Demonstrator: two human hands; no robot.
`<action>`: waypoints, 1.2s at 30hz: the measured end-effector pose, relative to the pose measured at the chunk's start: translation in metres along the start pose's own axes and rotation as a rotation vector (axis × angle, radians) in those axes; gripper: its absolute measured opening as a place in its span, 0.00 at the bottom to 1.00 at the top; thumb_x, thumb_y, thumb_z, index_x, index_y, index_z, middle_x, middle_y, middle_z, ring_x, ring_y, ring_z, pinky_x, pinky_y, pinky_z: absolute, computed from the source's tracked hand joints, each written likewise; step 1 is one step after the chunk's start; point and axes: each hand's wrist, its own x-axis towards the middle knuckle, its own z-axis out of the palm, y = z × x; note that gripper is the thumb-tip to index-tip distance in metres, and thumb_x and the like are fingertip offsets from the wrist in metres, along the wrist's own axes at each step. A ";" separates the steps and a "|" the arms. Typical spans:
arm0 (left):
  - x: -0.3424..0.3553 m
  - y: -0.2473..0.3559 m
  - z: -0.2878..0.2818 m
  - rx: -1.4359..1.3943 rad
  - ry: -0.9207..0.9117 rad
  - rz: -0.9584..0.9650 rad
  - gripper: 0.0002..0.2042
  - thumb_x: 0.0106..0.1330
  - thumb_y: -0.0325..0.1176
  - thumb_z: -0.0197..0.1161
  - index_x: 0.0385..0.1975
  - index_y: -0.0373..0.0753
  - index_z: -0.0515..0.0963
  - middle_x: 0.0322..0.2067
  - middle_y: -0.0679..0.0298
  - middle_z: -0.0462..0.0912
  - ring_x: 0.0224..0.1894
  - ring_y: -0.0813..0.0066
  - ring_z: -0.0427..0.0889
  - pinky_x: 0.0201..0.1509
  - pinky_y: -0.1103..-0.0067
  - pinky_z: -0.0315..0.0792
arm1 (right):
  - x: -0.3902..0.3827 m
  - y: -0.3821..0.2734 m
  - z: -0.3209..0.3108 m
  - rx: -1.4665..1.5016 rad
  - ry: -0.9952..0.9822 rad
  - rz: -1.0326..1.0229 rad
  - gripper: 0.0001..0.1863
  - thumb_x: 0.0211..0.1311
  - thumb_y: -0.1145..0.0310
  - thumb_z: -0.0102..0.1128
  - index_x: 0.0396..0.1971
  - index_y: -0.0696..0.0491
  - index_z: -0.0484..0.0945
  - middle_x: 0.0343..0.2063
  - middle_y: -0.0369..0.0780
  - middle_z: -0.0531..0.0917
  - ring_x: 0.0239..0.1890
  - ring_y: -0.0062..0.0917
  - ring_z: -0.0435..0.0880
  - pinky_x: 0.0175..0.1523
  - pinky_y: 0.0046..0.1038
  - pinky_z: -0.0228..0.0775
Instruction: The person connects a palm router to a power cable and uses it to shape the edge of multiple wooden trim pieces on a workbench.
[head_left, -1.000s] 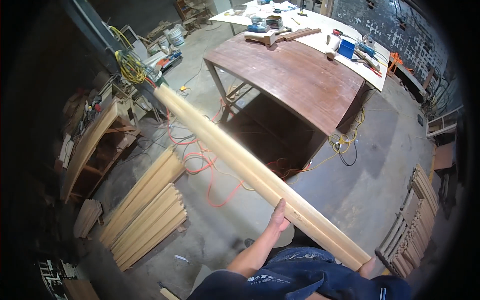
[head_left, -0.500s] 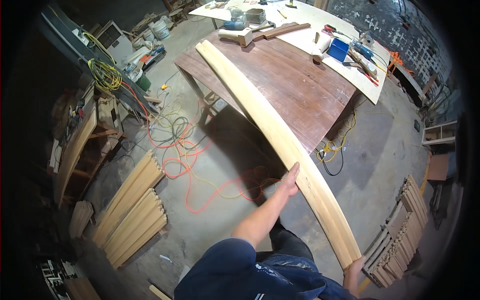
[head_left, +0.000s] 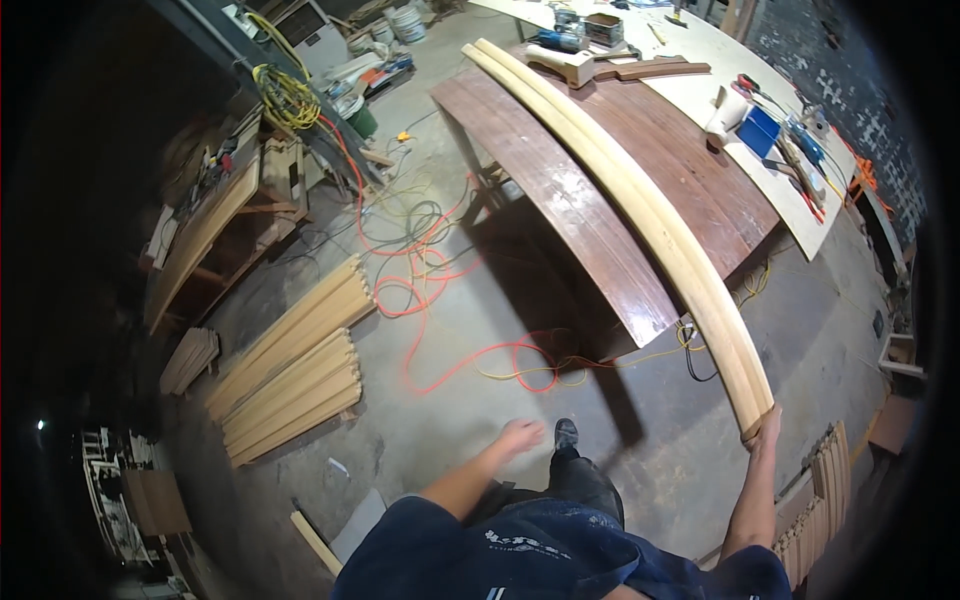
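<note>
A long pale wooden board (head_left: 640, 205), with a lengthwise groove or seam, lies slantwise over the brown tabletop (head_left: 590, 200). Its near end sticks out past the table's front corner. There my right hand (head_left: 765, 430) is closed around the end, fingers partly hidden beneath the wood. My left hand (head_left: 522, 437) hangs in front of my body, apart from the board. It holds nothing, and its fingers look loosely spread, though slightly blurred.
Stacks of similar pale strips lie on the floor at left (head_left: 295, 390) and right (head_left: 820, 510). Orange and yellow cords (head_left: 430, 330) tangle left of the table. Behind, a white worktop (head_left: 810, 215) carries a blue box (head_left: 758, 130) and tools. A wooden mallet-like block (head_left: 565, 68) sits on the brown table.
My left hand has let go of the board's middle and drawn back toward my body. The board has shifted forward onto the tabletop, my right hand still gripping its near end. The view has turned left.
</note>
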 end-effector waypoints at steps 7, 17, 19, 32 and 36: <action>-0.082 -0.140 -0.141 0.388 0.491 -0.185 0.26 0.63 0.52 0.62 0.41 0.29 0.82 0.36 0.51 0.85 0.35 0.62 0.82 0.40 0.68 0.76 | 0.041 0.019 0.022 -0.238 0.104 -0.052 0.46 0.57 0.25 0.49 0.64 0.47 0.67 0.58 0.42 0.74 0.55 0.38 0.73 0.50 0.48 0.67; -0.172 -0.154 -0.128 -0.105 0.471 0.091 0.22 0.64 0.48 0.63 0.47 0.35 0.83 0.35 0.56 0.87 0.36 0.71 0.84 0.41 0.73 0.77 | -0.084 0.272 0.093 -0.942 -0.304 0.277 0.20 0.67 0.45 0.52 0.39 0.48 0.73 0.28 0.37 0.76 0.32 0.33 0.77 0.40 0.42 0.71; -0.190 -0.196 -0.141 -0.181 0.494 0.114 0.23 0.64 0.48 0.63 0.49 0.36 0.82 0.36 0.57 0.87 0.38 0.71 0.85 0.42 0.74 0.77 | -0.196 0.322 0.161 -1.303 -0.590 0.254 0.18 0.69 0.51 0.53 0.46 0.50 0.74 0.29 0.36 0.79 0.27 0.27 0.78 0.35 0.38 0.73; -0.386 -0.491 -0.274 -0.688 1.331 -0.155 0.17 0.61 0.44 0.66 0.32 0.32 0.83 0.27 0.58 0.86 0.27 0.71 0.83 0.32 0.72 0.76 | -0.454 0.520 0.392 -1.767 -1.375 -0.070 0.13 0.63 0.57 0.55 0.32 0.53 0.77 0.25 0.34 0.79 0.23 0.21 0.78 0.26 0.25 0.71; -0.381 -0.522 -0.291 -1.083 1.249 0.210 0.12 0.62 0.40 0.65 0.32 0.36 0.80 0.27 0.60 0.84 0.28 0.73 0.82 0.31 0.72 0.75 | -0.453 0.568 0.432 -2.199 -1.279 -0.180 0.16 0.63 0.58 0.56 0.30 0.57 0.77 0.26 0.38 0.81 0.25 0.25 0.81 0.26 0.30 0.76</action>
